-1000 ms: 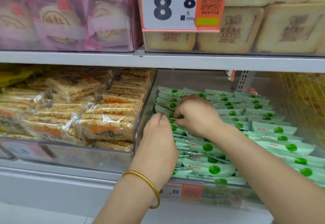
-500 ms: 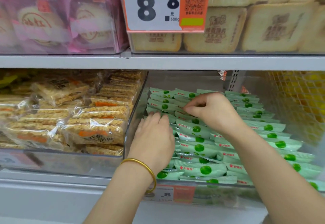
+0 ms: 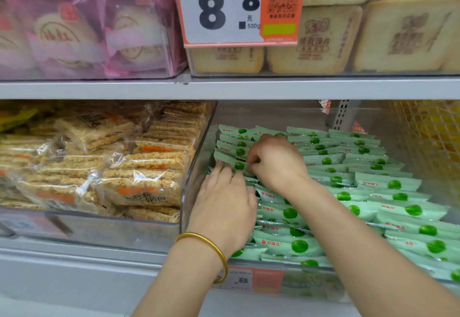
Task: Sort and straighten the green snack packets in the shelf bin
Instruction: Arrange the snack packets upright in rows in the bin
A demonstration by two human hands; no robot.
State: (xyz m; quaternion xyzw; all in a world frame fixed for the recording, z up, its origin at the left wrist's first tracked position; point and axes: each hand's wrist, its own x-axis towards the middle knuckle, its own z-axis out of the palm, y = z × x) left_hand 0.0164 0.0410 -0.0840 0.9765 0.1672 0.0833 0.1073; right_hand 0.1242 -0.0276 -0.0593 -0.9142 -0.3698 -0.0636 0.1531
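The green snack packets [image 3: 288,213] are laid in rows in the clear bin [image 3: 196,167] on the lower shelf [image 3: 62,262], most w/ the green dot up. Near the bin's back left corner, one packet [image 3: 230,163] is pinched at its end by the curled fingers [image 3: 252,161] of the R hand [image 3: 278,164], prob. so it can be pulled straight. The L hand [image 3: 224,207] is laid flat just in front, fingers straight & close together, pressed on the left row, prob. so nothing slides. A gold bangle [image 3: 209,244] is worn on that wrist. Rice cracker packs [image 3: 139,184] are kept in the next bin [image 3: 99,227] to the left.
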